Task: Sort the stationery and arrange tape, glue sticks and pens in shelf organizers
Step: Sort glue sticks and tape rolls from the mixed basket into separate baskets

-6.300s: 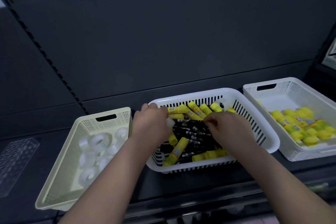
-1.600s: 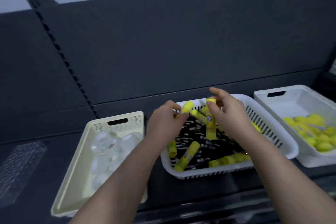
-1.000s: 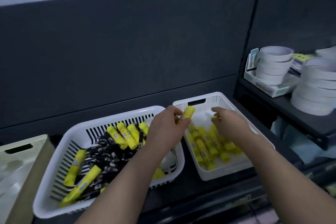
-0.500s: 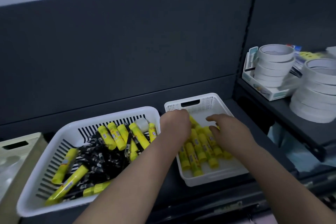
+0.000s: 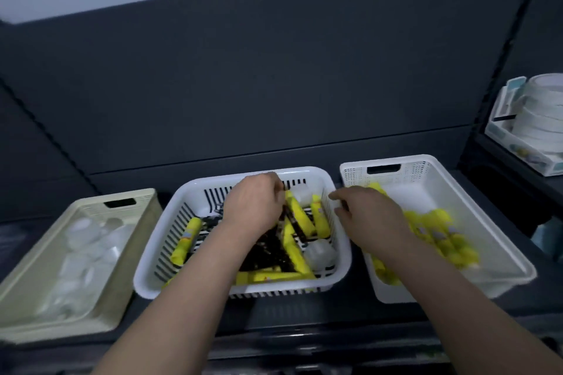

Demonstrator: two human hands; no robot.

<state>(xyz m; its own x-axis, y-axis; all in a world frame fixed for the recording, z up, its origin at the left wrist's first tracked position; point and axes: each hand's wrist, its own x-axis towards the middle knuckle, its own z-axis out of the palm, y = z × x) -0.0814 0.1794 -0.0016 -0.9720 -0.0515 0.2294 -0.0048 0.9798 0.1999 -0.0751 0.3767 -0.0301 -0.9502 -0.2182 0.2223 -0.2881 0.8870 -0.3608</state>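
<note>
A white slotted basket [image 5: 341, 268] in the middle holds yellow glue sticks [image 5: 300, 216], black pens [image 5: 268, 250] and a small tape roll [image 5: 320, 251]. My left hand [image 5: 256, 204] reaches down into it, fingers curled by a glue stick; whether it grips one is blurred. My right hand [image 5: 368, 213] hovers over the basket's right rim, fingers apart and empty. To the right, a white tray [image 5: 487, 222] holds sorted glue sticks [image 5: 438, 231]. On the left, a cream tray [image 5: 39, 268] holds tape rolls [image 5: 88, 237].
All three containers sit side by side on a dark shelf [image 5: 304, 313] with a dark back panel behind. At the far right, a neighbouring shelf carries stacked white tape rolls [image 5: 539, 109] in a holder.
Both hands have moved left from the right tray, where they left the glue sticks, back to the middle basket. The view has swung left, so the cream tray shows again.
</note>
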